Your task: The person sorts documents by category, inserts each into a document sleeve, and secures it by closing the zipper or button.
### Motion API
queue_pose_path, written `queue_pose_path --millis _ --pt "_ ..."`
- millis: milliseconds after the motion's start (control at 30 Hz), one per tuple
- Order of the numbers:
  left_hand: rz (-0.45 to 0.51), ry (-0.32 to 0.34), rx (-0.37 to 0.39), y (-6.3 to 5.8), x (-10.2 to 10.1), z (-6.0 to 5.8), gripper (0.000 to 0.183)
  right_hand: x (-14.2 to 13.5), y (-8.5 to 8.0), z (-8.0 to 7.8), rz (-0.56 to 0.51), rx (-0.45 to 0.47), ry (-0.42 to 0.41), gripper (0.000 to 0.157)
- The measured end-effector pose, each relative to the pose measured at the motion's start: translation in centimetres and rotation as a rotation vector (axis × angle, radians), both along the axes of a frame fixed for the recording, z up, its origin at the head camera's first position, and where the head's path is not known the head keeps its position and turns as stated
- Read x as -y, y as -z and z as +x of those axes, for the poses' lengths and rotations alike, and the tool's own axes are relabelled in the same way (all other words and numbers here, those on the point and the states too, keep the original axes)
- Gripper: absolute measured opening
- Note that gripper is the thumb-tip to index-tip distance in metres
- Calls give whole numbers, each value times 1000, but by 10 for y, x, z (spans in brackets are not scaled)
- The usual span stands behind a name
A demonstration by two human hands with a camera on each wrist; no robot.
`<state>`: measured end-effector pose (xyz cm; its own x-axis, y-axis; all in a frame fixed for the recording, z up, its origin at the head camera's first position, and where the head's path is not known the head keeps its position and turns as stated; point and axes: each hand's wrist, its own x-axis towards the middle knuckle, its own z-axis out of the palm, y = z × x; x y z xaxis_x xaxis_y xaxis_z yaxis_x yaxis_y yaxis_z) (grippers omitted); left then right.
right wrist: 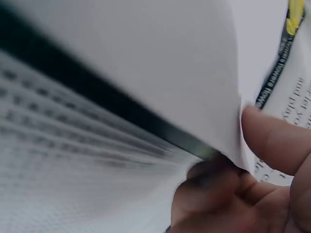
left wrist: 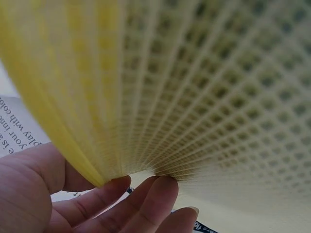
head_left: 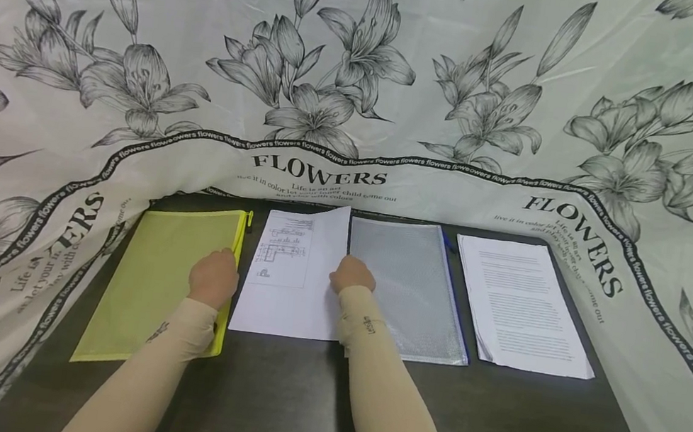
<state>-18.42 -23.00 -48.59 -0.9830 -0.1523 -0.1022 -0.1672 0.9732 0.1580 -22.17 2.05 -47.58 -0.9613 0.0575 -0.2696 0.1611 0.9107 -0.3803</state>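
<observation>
A yellow mesh zipper pouch [head_left: 169, 274] lies on the left of the dark table. My left hand [head_left: 214, 278] grips its right edge; in the left wrist view the thumb and fingers [left wrist: 158, 196] are at the yellow rim and mesh [left wrist: 214, 111]. To its right lies a white sheet of paper [head_left: 284, 309] with a printed drawing, its upper right corner raised. My right hand [head_left: 354, 274] pinches the paper's right edge, with the thumb [right wrist: 274, 138] on one face of the paper [right wrist: 160, 58]. Whether there are more sheets beneath cannot be told.
A grey mesh pouch [head_left: 404, 294] with a blue edge lies right of the paper. Farther right is a stack of printed sheets [head_left: 528, 308]. A flower-printed white cloth [head_left: 350, 181] stands behind and along both sides of the table [head_left: 273, 407].
</observation>
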Motion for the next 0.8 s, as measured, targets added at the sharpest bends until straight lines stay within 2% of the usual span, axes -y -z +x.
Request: queue_pose_path --millis 133,300,467,600,733,800 --pt "-10 -5 -2 -3 1 1 20 -4 -5 -1 -81 -31 -6 26" --pt "-44 13 2 -5 2 2 19 -12 -3 -4 -244 -52 -35 39" --pt "-67 53 -5 -5 3 1 16 -24 5 -4 -393 -14 -40 50" --pt "-73 64 -2 -7 4 0 17 -36 13 -6 -507 1 -49 51" --pt "-56 67 -4 -8 5 0 19 -46 16 -7 -655 24 -23 50" --pt "-48 73 -7 -9 6 1 20 -48 17 -7 -695 34 -12 50"
